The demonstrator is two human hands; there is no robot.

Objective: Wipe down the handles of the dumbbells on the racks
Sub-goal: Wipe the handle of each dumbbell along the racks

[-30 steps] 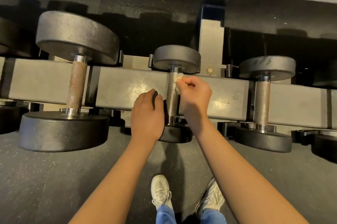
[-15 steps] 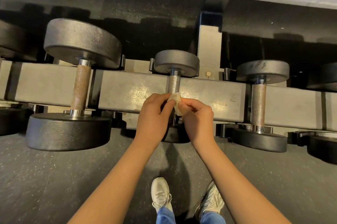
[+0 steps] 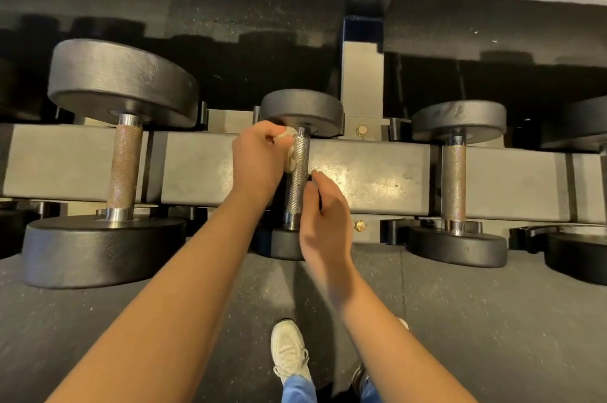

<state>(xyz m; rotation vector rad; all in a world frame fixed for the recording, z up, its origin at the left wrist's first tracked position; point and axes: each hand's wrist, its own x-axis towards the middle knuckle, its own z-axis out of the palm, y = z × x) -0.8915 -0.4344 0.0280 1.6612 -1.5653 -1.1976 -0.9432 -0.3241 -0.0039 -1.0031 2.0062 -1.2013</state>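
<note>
- Rack rail, grey and scuffed, carries three dumbbells lying across it: a large dumbbell on the left, a small middle dumbbell, and a right dumbbell. More weights show partly at both edges.
- Left hand grips a crumpled pale wipe, fingers curled round it, and presses it against the left side of the middle handle, near the far head.
- Right hand sits just right of the same handle, lower down, fingers loosely extended and holding nothing visible. It is blurred, so whether it touches the metal cannot be told.
- The handle's near stretch is bare knurled steel between the two hands.
- A dark upright post stands just behind the middle dumbbell.
- Below, a white shoe stands on speckled rubber floor.
</note>
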